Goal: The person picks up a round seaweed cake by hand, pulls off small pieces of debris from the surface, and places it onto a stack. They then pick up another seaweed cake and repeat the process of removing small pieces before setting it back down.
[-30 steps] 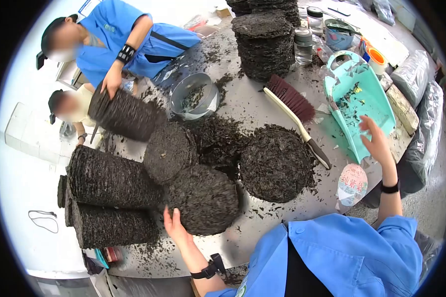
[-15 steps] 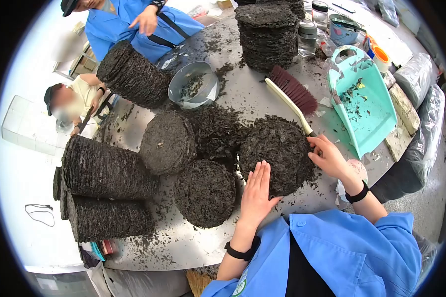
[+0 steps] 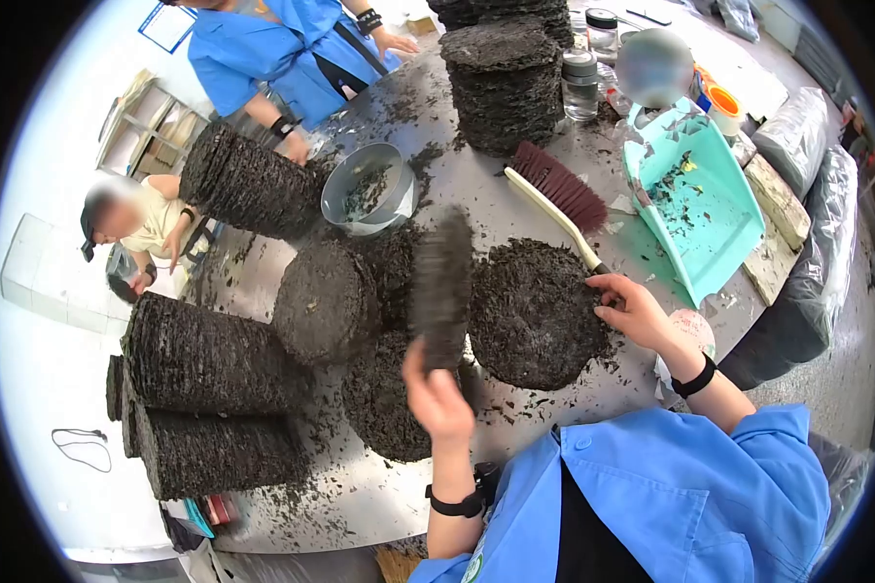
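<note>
My left hand (image 3: pixel 439 400) grips the lower edge of a dark round sheet (image 3: pixel 442 291), which stands nearly upright and is blurred by motion. Just right of it, a flat round dark stack (image 3: pixel 538 313) lies on the metal table (image 3: pixel 515 428). The fingers of my right hand (image 3: pixel 627 309) are bent at that stack's right edge, beside the dark handle tip of a brush (image 3: pixel 559 194); whether they pinch anything is hard to make out. Behind the raised sheet, another round stack (image 3: pixel 379 403) is partly hidden.
Tall dark stacks (image 3: pixel 214 355) lie on their sides at left; another (image 3: pixel 506 87) stands at the back. A bowl (image 3: pixel 345 199), a teal dustpan (image 3: pixel 700 209) and a jar (image 3: pixel 580 87) are around. Two people are across the table, one in blue (image 3: pixel 253 58).
My left hand has left the top of the round stack and moved left, lifting a sheet upright. The blue-clothed person's hands have moved down and apart.
</note>
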